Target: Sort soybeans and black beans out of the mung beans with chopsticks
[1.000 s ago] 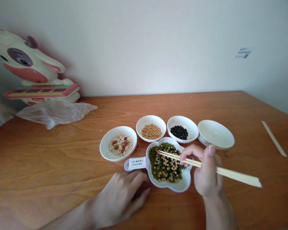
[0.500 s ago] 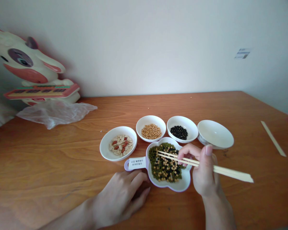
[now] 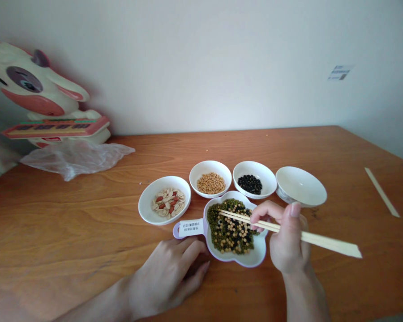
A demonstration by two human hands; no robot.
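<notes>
Chopsticks [image 3: 329, 243], two slim pale ones, are clamped in your right hand [image 3: 287, 241], their tips among the mixed green, black and tan beans [image 3: 218, 241] in one white, flower-shaped dish [image 3: 259, 256] with a lilac rim; whether they pinch a bean is too small to tell. Your left hand [image 3: 169, 273] rests on the grainy brown wooden table [image 3: 70, 223] beside the dish's handle, thumb and fingers loosely bent and apart. Four round, glossy white bowls [image 3: 302, 188] curve around the dish's far side: you see one with split pale and reddish nuts [image 3: 168, 202], one with round tan beans [image 3: 211, 183], one with shiny black beans [image 3: 250, 184], and one showing its smooth inside. One crumpled clear plastic bag [image 3: 77, 158] lies at your far left.
</notes>
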